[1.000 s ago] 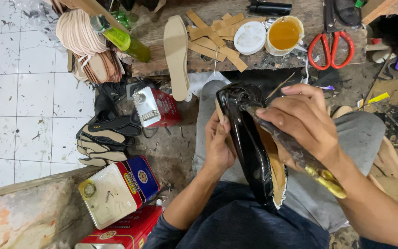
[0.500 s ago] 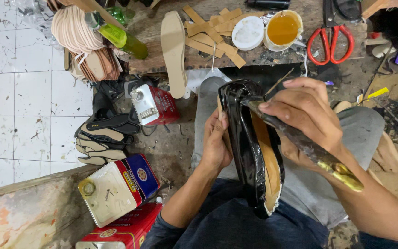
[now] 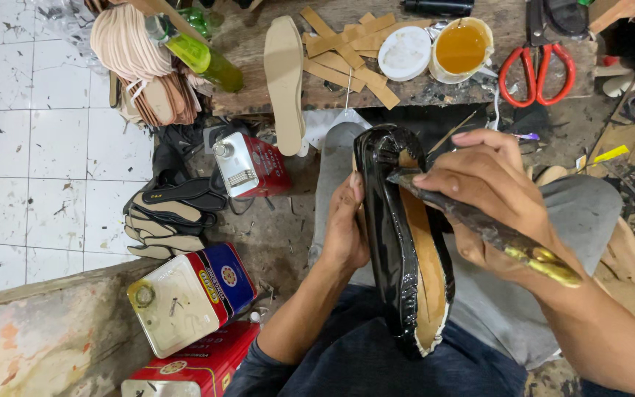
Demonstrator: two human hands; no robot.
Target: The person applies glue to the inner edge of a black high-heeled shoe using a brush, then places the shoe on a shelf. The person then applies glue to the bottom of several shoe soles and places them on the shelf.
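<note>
— What's different with the black shoe (image 3: 398,242)?
— It stands more upright now, toe further from the body, tan insole facing right.
— And the right hand (image 3: 490,195)?
— It has drawn its tool (image 3: 479,224) up toward the toe end.

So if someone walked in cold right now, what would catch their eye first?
The glossy black shoe at the centre, sole side up on the person's lap, steadied by the left hand while the right hand presses a dark tool against its toe end. Next, the red scissors and the open cup of amber glue on the bench above.
</note>
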